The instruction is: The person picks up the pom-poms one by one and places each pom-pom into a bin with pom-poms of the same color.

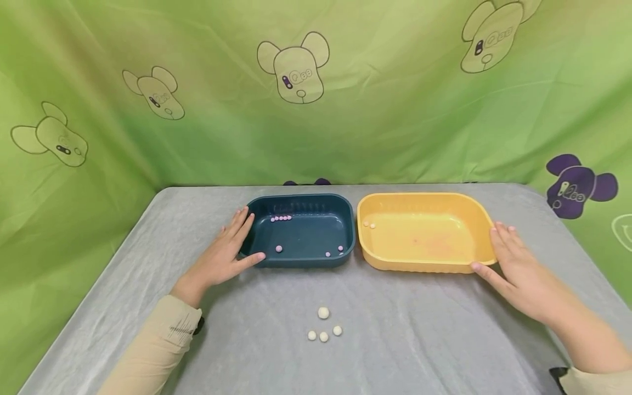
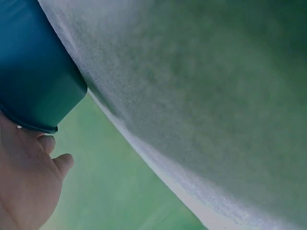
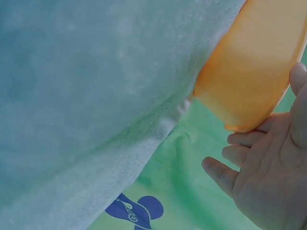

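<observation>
Near the back of the grey cloth-covered table, a dark blue basin (image 1: 303, 262) and a yellow basin (image 1: 419, 264) stand side by side. My left hand (image 1: 224, 255) touches the blue basin's left end, fingers fairly straight and thumb at the front rim. At the yellow basin's right end, my right hand (image 1: 523, 274) rests against the rim with fingers extended. The right wrist view shows its palm and spread fingers (image 3: 220, 175). Inside the blue basin lie several small pink balls (image 1: 278, 249), some in a row. Two tiny pale balls (image 1: 372, 226) lie in the yellow basin.
In front of the basins, several white balls (image 1: 323, 312) lie on the grey tablecloth (image 1: 395, 340). A green curtain (image 1: 385, 120) with printed mouse-like heads hangs behind the table and along its sides.
</observation>
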Demonstrator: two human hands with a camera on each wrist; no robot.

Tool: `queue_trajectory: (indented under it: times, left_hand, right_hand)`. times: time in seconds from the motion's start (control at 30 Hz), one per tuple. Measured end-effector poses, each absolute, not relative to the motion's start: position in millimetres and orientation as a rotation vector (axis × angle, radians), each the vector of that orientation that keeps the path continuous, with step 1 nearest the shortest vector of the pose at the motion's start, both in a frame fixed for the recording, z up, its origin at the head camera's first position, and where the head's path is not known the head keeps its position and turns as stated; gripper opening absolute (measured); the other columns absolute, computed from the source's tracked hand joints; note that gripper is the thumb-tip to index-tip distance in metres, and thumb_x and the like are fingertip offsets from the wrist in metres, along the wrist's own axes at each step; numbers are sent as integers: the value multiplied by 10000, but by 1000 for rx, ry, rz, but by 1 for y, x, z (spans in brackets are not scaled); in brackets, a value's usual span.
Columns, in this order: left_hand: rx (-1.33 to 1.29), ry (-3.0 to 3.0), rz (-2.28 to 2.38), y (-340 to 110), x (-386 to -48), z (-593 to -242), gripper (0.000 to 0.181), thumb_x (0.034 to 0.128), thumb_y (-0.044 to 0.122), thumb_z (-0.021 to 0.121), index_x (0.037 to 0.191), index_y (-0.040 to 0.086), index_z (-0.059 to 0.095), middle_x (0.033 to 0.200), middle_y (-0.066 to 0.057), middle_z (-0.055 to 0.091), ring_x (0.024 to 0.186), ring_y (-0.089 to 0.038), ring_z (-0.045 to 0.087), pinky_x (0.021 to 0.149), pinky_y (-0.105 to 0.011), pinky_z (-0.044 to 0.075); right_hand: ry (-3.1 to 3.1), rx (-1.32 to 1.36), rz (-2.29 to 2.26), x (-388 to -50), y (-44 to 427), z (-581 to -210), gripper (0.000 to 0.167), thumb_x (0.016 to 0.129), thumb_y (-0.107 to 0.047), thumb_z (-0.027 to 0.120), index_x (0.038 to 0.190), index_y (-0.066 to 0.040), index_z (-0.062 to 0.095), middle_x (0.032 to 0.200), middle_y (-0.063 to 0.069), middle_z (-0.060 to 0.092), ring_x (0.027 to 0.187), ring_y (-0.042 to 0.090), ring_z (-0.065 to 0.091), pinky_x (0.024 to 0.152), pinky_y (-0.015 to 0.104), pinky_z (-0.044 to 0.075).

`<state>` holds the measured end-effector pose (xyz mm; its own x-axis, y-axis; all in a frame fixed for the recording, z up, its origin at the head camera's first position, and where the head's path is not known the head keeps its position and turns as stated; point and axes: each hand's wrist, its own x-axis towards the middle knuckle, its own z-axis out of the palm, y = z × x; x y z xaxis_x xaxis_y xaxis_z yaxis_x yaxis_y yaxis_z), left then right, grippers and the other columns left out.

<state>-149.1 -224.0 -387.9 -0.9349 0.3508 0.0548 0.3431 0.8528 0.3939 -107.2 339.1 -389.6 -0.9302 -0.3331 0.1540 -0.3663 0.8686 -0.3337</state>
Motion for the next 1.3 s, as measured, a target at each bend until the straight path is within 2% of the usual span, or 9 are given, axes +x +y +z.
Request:
queue_trajectory:
  times: [0.3, 0.67, 0.93, 1.17, 1.3]
  left_hand:
    - [563, 3014, 610, -226, -145, -387, 884, 973, 569, 530, 1615, 177, 66, 1695, -39, -32, 1567, -281, 7, 1207, -646, 131]
    - [587, 3027, 582, -228, -137, -385, 886, 968, 595, 517, 1615, 179, 78, 1694, -13, -18, 1569, -249, -3, 1219, -623, 129]
    - [617, 3057, 605, -229, -128, -382, 832, 978, 544, 541, 1611, 165, 156, 1691, -18, 73, 1565, -280, 72, 1206, -627, 176]
    - [688, 3067, 651, -227, -122, -381, 795, 982, 496, 568, 1602, 154, 206, 1673, -59, 180, 1545, -320, 166, 1208, -564, 239]
    - [702, 3076, 668, -226, -119, -378, 787, 985, 482, 573, 1600, 148, 214, 1667, -73, 204, 1544, -307, 177, 1199, -560, 256]
  right_hand:
    - [-2951, 538, 591, -111, 336, -392, 797, 1049, -291, 494, 1548, 99, 10, 1633, 226, -111, 1512, 390, -173, 1206, 340, -192]
    - [-2927, 520, 679, -108, 339, -397, 810, 1035, -290, 518, 1557, 82, 22, 1629, 268, -69, 1514, 408, -149, 1216, 355, -178]
    - [-2939, 493, 706, -107, 340, -396, 820, 1034, -302, 520, 1561, 71, 14, 1625, 277, -70, 1512, 411, -153, 1215, 363, -182]
    - [-2929, 490, 727, -106, 341, -394, 818, 1033, -297, 524, 1562, 69, 19, 1628, 270, -68, 1512, 412, -155, 1219, 382, -176]
    - [-2920, 486, 737, -106, 341, -394, 815, 1033, -293, 524, 1562, 67, 19, 1629, 266, -67, 1512, 411, -155, 1218, 376, -176]
